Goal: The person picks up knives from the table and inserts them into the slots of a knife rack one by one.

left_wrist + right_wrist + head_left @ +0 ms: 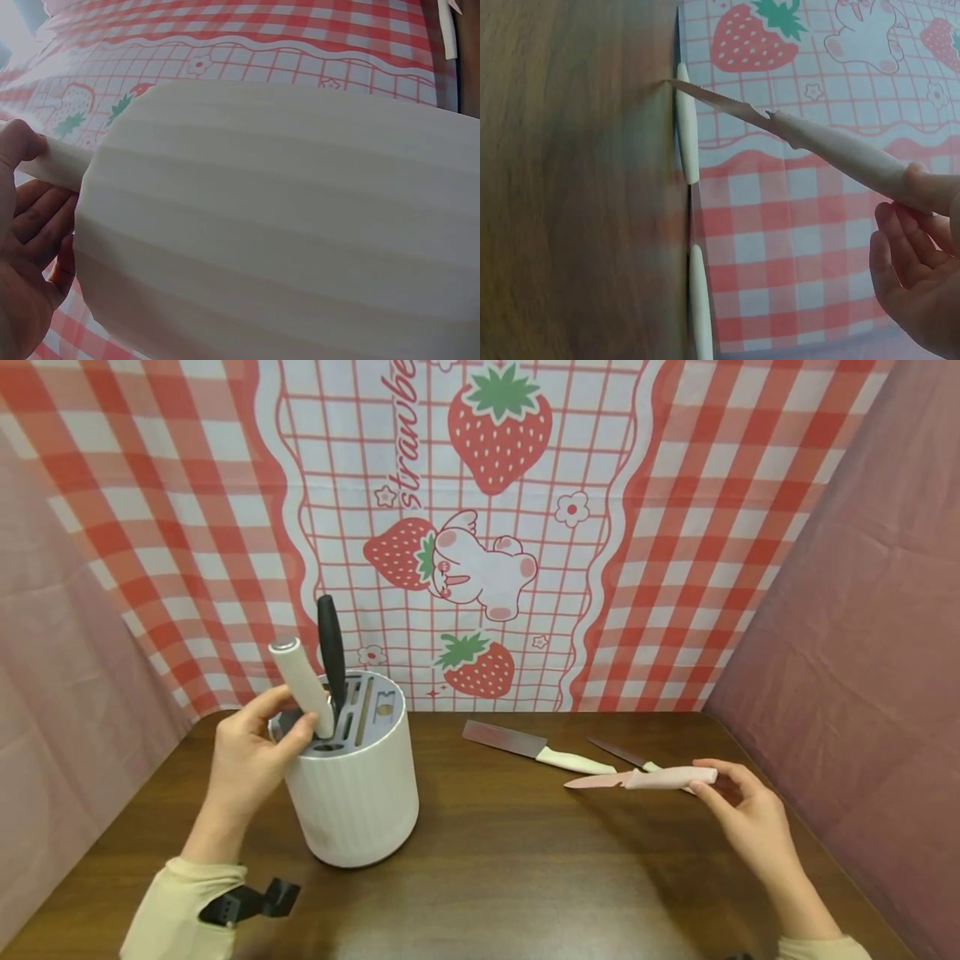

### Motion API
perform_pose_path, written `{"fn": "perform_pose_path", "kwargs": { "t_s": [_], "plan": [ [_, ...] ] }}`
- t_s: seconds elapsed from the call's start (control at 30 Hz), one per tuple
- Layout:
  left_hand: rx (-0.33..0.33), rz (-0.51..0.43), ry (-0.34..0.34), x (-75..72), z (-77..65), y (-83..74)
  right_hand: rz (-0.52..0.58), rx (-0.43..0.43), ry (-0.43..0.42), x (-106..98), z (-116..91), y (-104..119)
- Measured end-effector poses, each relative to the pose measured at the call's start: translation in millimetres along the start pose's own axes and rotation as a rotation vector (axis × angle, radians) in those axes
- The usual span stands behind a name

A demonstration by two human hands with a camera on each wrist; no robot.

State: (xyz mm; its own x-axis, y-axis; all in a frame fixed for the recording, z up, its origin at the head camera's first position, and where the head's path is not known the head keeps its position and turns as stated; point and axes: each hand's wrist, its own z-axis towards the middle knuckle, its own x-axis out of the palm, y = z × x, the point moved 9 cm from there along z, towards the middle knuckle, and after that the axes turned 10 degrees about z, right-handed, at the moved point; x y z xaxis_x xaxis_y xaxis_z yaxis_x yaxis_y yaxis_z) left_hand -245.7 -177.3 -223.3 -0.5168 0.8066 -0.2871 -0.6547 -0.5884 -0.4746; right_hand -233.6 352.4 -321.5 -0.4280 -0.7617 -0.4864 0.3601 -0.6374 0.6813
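At the left stands a white ribbed knife block point(356, 810) with a grey slotted top. My left hand point(251, 752) pinches a white handle point(300, 681) with a silver end cap; it leans out of the block's top, its lower part hidden. Beside it a black handle point(331, 639) sticks up from the block. On the right, my right hand point(750, 818) pinches a paring knife point(671, 778) by the end of its pale handle. Its pink blade points left, and the right wrist view shows small teeth along one edge of the blade point(720, 102).
A cleaver point(510, 740) with a cream handle lies on the brown table point(487, 885) near the back. Right of it lies a narrow knife point(617, 750), partly covered by the paring knife in the head view. A strawberry-print cloth point(675, 568) hangs behind.
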Motion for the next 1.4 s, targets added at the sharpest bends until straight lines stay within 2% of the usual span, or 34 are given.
{"fn": "perform_pose_path", "kwargs": {
  "t_s": [0.47, 0.73, 1.07, 1.23, 1.3, 1.4],
  "plan": [
    [-0.095, 0.101, 0.057, 6.4, -2.7, 7.1, 0.138, -0.027, -0.085, 1, 4, 16],
    [-0.150, 0.115, 0.060, 11.5, -2.1, 12.4, 0.319, -0.097, -0.109, 0, 6, 55],
    [-0.189, 0.093, 0.048, 14.4, -2.0, 16.4, 0.443, -0.154, -0.070, 5, 10, 56],
    [-0.209, 0.084, 0.051, 14.5, -3.0, 17.9, 0.590, -0.214, -0.020, 12, 12, 58],
    [-0.216, 0.078, 0.054, 14.8, -3.3, 18.5, 0.629, -0.213, -0.009, 14, 13, 60],
    [-0.227, 0.070, 0.056, 15.2, -4.4, 19.7, 0.629, -0.183, -0.019, 15, 14, 62]
  ]
}}
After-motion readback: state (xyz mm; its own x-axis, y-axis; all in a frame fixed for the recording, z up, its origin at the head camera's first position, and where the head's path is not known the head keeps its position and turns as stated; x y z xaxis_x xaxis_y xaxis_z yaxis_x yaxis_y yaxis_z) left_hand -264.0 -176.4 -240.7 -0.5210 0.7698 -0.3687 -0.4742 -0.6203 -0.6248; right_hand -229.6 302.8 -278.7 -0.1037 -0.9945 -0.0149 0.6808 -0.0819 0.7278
